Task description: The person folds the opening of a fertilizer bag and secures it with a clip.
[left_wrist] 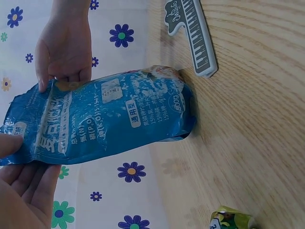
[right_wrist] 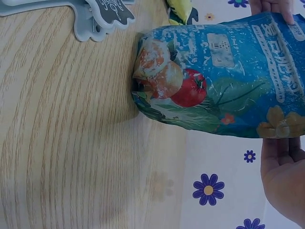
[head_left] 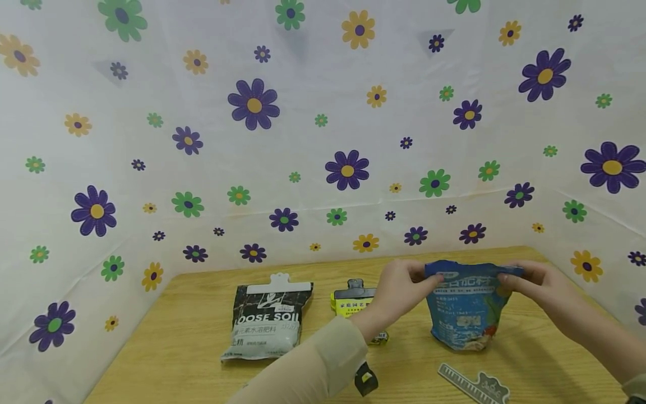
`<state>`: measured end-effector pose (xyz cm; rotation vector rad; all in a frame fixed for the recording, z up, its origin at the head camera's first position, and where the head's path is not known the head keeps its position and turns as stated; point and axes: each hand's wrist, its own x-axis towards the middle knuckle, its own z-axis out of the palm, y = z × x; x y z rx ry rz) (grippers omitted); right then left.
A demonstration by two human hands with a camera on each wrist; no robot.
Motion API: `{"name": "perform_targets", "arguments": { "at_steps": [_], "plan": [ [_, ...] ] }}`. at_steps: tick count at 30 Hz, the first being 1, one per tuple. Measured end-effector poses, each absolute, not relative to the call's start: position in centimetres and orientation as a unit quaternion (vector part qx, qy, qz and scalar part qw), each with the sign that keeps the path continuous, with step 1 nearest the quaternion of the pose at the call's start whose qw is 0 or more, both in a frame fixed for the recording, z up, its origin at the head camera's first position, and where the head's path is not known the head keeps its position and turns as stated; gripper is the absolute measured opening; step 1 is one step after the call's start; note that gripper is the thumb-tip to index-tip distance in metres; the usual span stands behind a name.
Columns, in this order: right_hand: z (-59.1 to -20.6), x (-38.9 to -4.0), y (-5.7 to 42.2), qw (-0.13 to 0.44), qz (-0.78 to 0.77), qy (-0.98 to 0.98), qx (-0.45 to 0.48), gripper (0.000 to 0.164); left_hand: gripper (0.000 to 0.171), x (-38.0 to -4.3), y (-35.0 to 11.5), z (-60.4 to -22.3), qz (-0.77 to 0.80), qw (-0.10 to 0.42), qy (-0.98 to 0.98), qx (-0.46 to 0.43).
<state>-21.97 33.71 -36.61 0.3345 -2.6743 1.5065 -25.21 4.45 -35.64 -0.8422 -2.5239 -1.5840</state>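
A blue fertilizer bag (head_left: 466, 314) with vegetables printed on its lower corner stands on the wooden table, its flat top edge spread between both hands. My left hand (head_left: 404, 289) pinches the top left corner, thumb on the printed front and fingers behind. At the opposite top corner, my right hand (head_left: 537, 280) pinches in the same way. The left wrist view shows white lettering on the bag (left_wrist: 109, 114); in the right wrist view a red tomato is printed on the bag (right_wrist: 224, 90). In front of it lies a grey bag clip (head_left: 474, 384) with a piano-key pattern.
A black-and-white soil bag (head_left: 267, 325) stands at the left with a white clip (head_left: 279, 285) across its top. Behind my left wrist is a yellow bag (head_left: 348, 306), partly hidden, topped by a dark clip (head_left: 355, 290). Flower-printed cloth (head_left: 323, 146) surrounds the table.
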Motion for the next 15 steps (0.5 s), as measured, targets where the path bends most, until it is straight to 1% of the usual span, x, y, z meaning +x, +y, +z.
{"name": "perform_targets", "arguments": {
  "at_steps": [2,9,15],
  "plan": [
    [-36.59,-21.92,33.62,0.028,0.487,-0.867,0.105,0.023,0.036,-25.27,4.48,-35.71,-0.517,0.024,-0.812,-0.269],
    [-36.39,-21.89,33.35,0.031,0.488,-0.867,0.094,0.029,0.040,-25.42,4.52,-35.76,-0.516,0.029,-0.816,-0.261],
    [-36.40,-21.89,33.21,0.028,0.496,-0.863,0.089,0.029,0.032,-25.51,4.56,-35.75,-0.518,0.028,-0.815,-0.258]
  ]
}}
